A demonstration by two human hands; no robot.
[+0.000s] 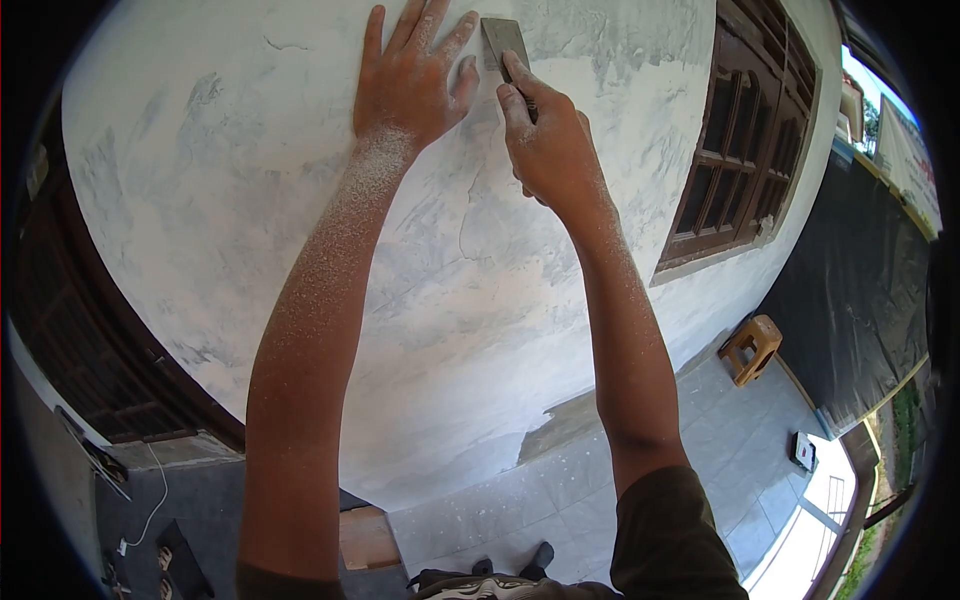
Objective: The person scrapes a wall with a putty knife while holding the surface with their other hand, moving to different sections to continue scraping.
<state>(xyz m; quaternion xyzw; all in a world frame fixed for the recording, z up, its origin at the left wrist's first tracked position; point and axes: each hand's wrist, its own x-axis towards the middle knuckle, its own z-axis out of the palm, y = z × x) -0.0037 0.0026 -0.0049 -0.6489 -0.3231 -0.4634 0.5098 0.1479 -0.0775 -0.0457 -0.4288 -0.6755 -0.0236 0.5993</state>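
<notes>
The white plastered wall with grey smears and patches [480, 340] is the surface being worked, and its uneven skim calls for short, overlapping strokes rather than one long sweep. Below it, the grey tiled floor [560, 500] carries pale specks near the wall's foot, so footing probably deserves care. The dark brown wooden window with small panes [735, 165] stands to the right, well apart from the blade; its frame would be best kept clear of the steel edge. The brown plastic stool [752, 348] sits on the floor near the wall's far end. High on the wall, the left hand [412, 92] is open, fingers spread and palm towards the plaster, seemingly braced; its wrist and forearm are coated in pale dust, which makes keeping the face out from under the blade sensible. Beside it, the right hand [550, 140] is closed around the handle of the flat grey metal scraper [497, 40], thumb and index finger reaching up towards the blade. That grip should give good control if the wrist stays firm, the blade lies at a low angle and pressure is even across its edge, as a dug-in corner could gouge. The thin crack [466, 225] lower down merits a lighter touch.
</notes>
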